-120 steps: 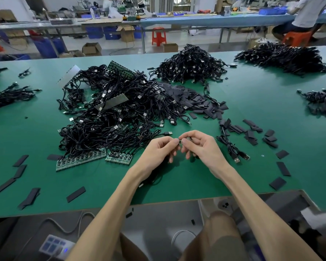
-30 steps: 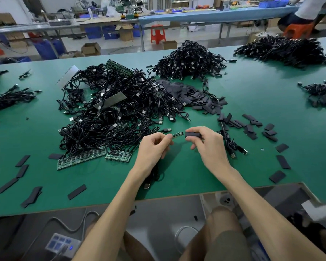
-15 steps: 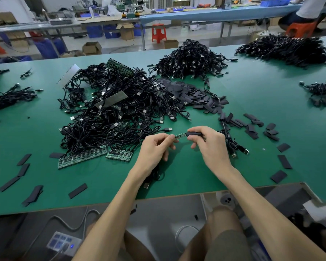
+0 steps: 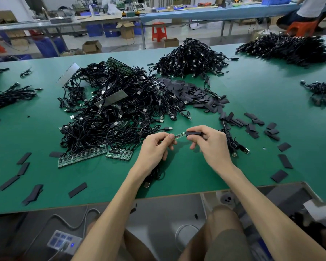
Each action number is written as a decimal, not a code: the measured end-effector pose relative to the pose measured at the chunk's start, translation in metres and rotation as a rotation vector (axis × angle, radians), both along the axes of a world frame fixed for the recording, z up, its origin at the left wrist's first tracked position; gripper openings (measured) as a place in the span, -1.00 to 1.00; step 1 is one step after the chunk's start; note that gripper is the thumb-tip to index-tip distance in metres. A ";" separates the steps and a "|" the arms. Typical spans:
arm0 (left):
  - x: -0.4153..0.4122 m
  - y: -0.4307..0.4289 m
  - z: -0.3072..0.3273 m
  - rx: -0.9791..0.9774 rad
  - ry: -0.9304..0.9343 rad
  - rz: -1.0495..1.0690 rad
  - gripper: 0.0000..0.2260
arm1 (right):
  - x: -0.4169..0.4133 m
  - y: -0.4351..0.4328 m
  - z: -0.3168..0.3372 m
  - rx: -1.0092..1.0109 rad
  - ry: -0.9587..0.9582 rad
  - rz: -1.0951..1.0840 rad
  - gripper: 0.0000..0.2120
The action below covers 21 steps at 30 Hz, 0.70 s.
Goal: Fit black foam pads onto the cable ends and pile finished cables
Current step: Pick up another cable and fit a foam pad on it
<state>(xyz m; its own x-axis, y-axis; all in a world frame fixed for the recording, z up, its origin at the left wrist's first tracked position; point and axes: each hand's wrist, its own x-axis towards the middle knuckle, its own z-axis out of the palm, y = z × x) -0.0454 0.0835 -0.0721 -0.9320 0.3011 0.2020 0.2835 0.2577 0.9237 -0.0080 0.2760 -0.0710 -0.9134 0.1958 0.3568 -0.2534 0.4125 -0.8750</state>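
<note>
Compared with a second ago, the right hand (image 4: 213, 146) has brought the black foam pad (image 4: 194, 133) up against the tip of the small green circuit board (image 4: 178, 136), so the gap between them is gone. The work sits low over the wide green counter (image 4: 252, 102), just in front of the tangled heap of black cables (image 4: 111, 113) and the heap of loose black foam pads (image 4: 186, 91). The left hand (image 4: 154, 147) pinches the board's cable end between thumb and forefinger, while the rest of that thin black cable (image 4: 154, 176) trails under the wrist. The right hand is clamped round the pad. The fit probably goes best with the board held level and in line with the pad's opening. A light grip should keep the mouth from flattening. Short pushes are safer, since the board's parts may snag, and the left fingers should back off as the pad advances.
</note>
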 end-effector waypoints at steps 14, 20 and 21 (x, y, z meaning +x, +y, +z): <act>0.002 0.000 0.000 -0.039 0.052 -0.029 -0.75 | 0.000 0.000 0.001 -0.020 -0.028 0.037 -0.86; 0.001 0.000 0.001 -0.021 0.025 -0.007 -0.75 | -0.001 0.000 -0.002 0.049 -0.042 0.094 -0.80; 0.001 -0.001 0.001 -0.016 0.018 -0.005 -0.74 | -0.001 0.000 -0.002 0.053 -0.043 0.099 -0.79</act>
<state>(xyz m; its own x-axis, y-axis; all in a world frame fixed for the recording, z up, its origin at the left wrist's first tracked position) -0.0444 0.0829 -0.0712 -0.9266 0.3089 0.2142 0.3017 0.2711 0.9140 -0.0090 0.2761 -0.0727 -0.9420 0.0858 0.3244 -0.2579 0.4331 -0.8637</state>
